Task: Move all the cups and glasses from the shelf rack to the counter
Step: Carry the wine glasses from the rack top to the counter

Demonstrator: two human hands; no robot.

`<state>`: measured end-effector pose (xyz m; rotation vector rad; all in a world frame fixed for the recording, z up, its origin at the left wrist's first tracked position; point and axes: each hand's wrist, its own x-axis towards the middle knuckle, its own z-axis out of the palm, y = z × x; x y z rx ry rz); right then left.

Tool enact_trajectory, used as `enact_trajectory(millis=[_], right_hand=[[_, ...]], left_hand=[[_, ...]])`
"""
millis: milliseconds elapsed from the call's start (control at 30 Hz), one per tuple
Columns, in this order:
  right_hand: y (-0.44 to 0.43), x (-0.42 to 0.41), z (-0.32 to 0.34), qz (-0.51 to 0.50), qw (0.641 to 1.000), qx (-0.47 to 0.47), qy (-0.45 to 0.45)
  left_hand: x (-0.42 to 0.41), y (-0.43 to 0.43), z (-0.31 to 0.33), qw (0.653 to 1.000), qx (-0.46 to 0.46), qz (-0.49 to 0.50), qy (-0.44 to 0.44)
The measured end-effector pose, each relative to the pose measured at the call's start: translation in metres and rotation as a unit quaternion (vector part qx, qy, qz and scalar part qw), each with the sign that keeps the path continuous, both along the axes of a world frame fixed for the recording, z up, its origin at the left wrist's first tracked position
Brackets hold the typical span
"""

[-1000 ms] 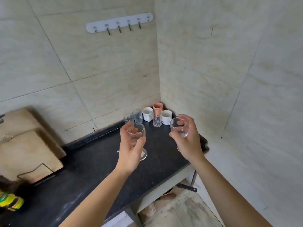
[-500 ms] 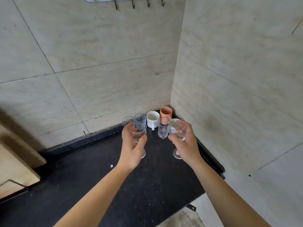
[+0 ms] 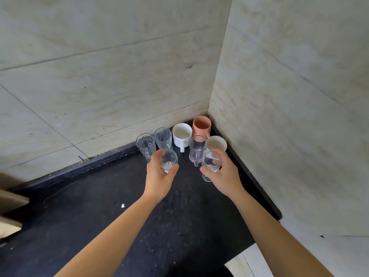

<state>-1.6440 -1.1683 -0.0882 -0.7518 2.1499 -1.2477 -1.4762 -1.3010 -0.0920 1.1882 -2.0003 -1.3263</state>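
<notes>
Clear glossy glass stemmed glasses (image 3: 169, 159), speckled matt black stone counter (image 3: 179, 216), smooth marbled wall tiles (image 3: 119, 76).

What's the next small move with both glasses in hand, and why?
Probably set both down and release. The left hand grips the left glass, the right hand the right glass, just short of the cups in the corner, with bare counter beneath.

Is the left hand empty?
No, the left hand grips a clear glass by its bowl.
</notes>
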Motion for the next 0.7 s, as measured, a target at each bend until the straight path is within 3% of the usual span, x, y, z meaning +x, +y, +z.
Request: enact_trajectory(millis=[333,700], right_hand=[[0.041,-0.079,-0.059,-0.043,0.994,0.09,0.043],[0.042,-0.114,-0.087,-0.048,0.993,0.108,0.011]], left_hand=[[-0.085,0.049,-0.061,0.992,0.088,-0.074,-0.054],[-0.143,0.061,-0.091,0.992,0.053,-0.092,-0.062]])
